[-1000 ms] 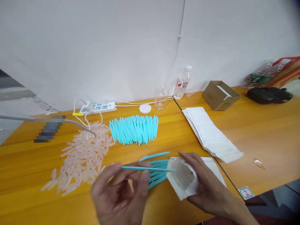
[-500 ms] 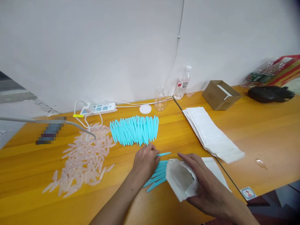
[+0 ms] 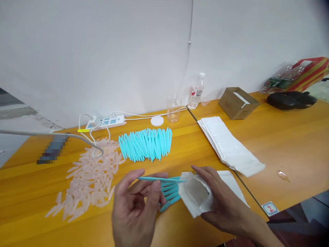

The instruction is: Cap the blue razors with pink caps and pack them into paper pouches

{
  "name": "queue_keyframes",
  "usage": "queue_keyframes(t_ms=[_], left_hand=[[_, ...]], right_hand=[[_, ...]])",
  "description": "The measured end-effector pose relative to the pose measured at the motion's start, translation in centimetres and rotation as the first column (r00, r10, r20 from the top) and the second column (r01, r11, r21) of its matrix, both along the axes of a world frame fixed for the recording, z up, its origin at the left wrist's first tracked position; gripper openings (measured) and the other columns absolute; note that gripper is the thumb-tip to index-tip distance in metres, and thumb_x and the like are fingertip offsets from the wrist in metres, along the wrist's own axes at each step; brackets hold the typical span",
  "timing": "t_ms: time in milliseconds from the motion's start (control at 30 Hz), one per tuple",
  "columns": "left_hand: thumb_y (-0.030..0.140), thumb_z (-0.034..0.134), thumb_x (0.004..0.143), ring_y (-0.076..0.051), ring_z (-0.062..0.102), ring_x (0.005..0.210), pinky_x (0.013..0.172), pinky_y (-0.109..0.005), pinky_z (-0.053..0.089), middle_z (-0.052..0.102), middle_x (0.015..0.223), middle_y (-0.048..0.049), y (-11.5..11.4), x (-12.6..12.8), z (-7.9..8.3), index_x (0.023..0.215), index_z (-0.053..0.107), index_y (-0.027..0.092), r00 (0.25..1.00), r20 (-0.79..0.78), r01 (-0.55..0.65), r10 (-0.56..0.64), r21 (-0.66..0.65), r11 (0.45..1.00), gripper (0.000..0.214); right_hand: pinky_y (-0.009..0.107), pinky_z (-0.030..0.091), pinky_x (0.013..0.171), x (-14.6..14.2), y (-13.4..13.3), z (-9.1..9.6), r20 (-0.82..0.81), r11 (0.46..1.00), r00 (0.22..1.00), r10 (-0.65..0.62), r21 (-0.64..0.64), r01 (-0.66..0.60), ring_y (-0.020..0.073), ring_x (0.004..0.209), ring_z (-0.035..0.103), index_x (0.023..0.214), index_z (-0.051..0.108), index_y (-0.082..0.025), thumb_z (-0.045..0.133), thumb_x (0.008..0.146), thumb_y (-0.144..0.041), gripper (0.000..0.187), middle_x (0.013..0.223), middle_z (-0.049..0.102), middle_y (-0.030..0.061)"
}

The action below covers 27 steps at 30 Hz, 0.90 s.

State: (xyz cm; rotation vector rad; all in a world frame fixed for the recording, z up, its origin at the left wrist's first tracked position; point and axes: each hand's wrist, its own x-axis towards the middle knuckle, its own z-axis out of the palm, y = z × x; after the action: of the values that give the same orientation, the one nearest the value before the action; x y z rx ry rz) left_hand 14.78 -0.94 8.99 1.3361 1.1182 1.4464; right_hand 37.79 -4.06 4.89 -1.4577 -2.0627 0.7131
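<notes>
My left hand (image 3: 140, 206) pinches a slim, tapered turquoise plastic stick (image 3: 154, 179) between thumb and fingers. The stick lies nearly level, its right tip at the rim of a white paper bag (image 3: 189, 204). My right hand (image 3: 218, 195) is wrapped round that bag from the right, and its mouth gapes towards me. Several more turquoise sticks (image 3: 171, 196) lie side by side on the table between my hands, partly hidden by the bag. Farther back, a dense row of such sticks (image 3: 145, 145) is spread out.
Translucent pink slim pieces (image 3: 89, 178) lie heaped at left, near a power strip (image 3: 111, 120) with cables and a blurred-out dark object (image 3: 52, 149). Behind stand a clear jar (image 3: 174, 111), a water bottle (image 3: 196, 92) and a cardboard box (image 3: 238, 104). Flat white bags (image 3: 226, 140) lie at right.
My left hand has lifted a turquoise stick off the table and turned palm up, bringing it to the bag's mouth. The right hand still holds the bag in about the same place.
</notes>
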Motion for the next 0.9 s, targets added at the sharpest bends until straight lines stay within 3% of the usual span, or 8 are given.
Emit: queue_keyframes(t_ms=[167,267,367,500,600,700,833,900], left_hand=[[0.024,0.059,0.094,-0.022,0.066,0.096,0.080,-0.039,0.058,0.069,0.124,-0.0086,-0.7,2.1,-3.0,0.118,0.070,0.032,0.853,-0.498,0.278,-0.157,0.179,0.944,0.028],[0.029,0.059,0.093,-0.023,0.060,0.101,0.085,-0.041,0.054,0.061,0.131,-0.0106,0.8,0.6,-3.8,0.114,0.074,0.031,0.796,-0.599,0.249,-0.092,0.185,0.951,0.025],[0.030,0.056,0.096,-0.021,0.061,0.098,0.085,-0.037,0.052,0.067,0.112,-0.0087,3.4,-0.7,-4.8,0.107,0.076,0.028,0.747,-0.653,0.222,-0.125,0.067,0.973,0.024],[0.027,0.064,0.089,-0.021,0.062,0.091,0.081,-0.034,0.047,0.070,0.095,-0.0045,6.3,0.5,-6.8,0.088,0.078,0.027,0.444,-0.818,0.419,-0.365,-0.171,0.892,0.014],[0.022,0.063,0.087,-0.021,0.062,0.088,0.077,-0.033,0.045,0.069,0.089,-0.0039,7.2,1.5,-7.8,0.080,0.076,0.024,0.351,-0.850,0.437,-0.393,-0.222,0.871,0.015],[0.020,0.057,0.089,-0.021,0.063,0.086,0.076,-0.033,0.047,0.070,0.086,-0.0036,7.2,0.5,-7.2,0.087,0.073,0.022,0.443,-0.796,0.413,-0.412,-0.226,0.882,0.016],[0.028,0.059,0.092,-0.016,0.067,0.077,0.072,-0.032,0.055,0.068,0.093,-0.0015,5.8,-2.9,-4.0,0.134,0.054,0.026,0.846,-0.453,0.199,-0.280,-0.218,0.955,0.042],[0.030,0.063,0.091,-0.014,0.070,0.074,0.072,-0.031,0.059,0.067,0.094,0.0003,4.4,-4.2,-2.0,0.145,0.041,0.031,0.959,-0.247,0.090,-0.135,-0.184,0.979,0.057]], right_hand=[[0.047,0.045,0.107,-0.2,-0.2,0.2,-0.027,0.999,0.999,-0.024,0.033,0.024,0.0306,0.131,0.044,0.155,0.016,-0.032,0.061,0.063,-0.003,0.106,0.141,0.043,0.0107],[0.047,0.046,0.105,0.0,-0.3,0.2,-0.033,0.999,0.999,-0.040,0.012,0.040,0.0309,0.129,0.046,0.154,0.016,-0.033,0.062,0.064,-0.004,0.105,0.139,0.043,0.0111],[0.049,0.045,0.106,0.1,-0.2,0.3,-0.024,1.000,1.000,-0.018,-0.003,0.018,0.0317,0.129,0.045,0.155,0.015,-0.033,0.062,0.064,-0.004,0.107,0.140,0.042,0.0112],[0.049,0.044,0.106,0.0,-0.1,0.4,0.000,1.000,1.000,0.015,0.013,-0.015,0.0322,0.130,0.044,0.155,0.014,-0.033,0.061,0.064,-0.004,0.107,0.141,0.041,0.0116],[0.049,0.043,0.107,-0.1,0.0,0.4,0.014,1.000,1.000,0.004,0.006,-0.004,0.0315,0.130,0.043,0.155,0.015,-0.033,0.060,0.063,-0.003,0.106,0.141,0.042,0.0109],[0.049,0.042,0.109,0.0,0.0,0.2,0.011,1.000,1.000,-0.012,-0.008,0.012,0.0308,0.132,0.042,0.155,0.016,-0.033,0.060,0.063,-0.003,0.106,0.142,0.042,0.0103],[0.048,0.041,0.110,-0.2,0.2,0.0,-0.007,0.999,1.000,-0.025,-0.035,0.025,0.0300,0.133,0.042,0.155,0.016,-0.032,0.061,0.064,-0.004,0.105,0.144,0.041,0.0103],[0.049,0.040,0.111,-0.4,0.4,0.0,-0.013,0.999,1.000,-0.024,-0.043,0.024,0.0295,0.133,0.042,0.155,0.015,-0.033,0.062,0.065,-0.005,0.105,0.144,0.041,0.0099]])
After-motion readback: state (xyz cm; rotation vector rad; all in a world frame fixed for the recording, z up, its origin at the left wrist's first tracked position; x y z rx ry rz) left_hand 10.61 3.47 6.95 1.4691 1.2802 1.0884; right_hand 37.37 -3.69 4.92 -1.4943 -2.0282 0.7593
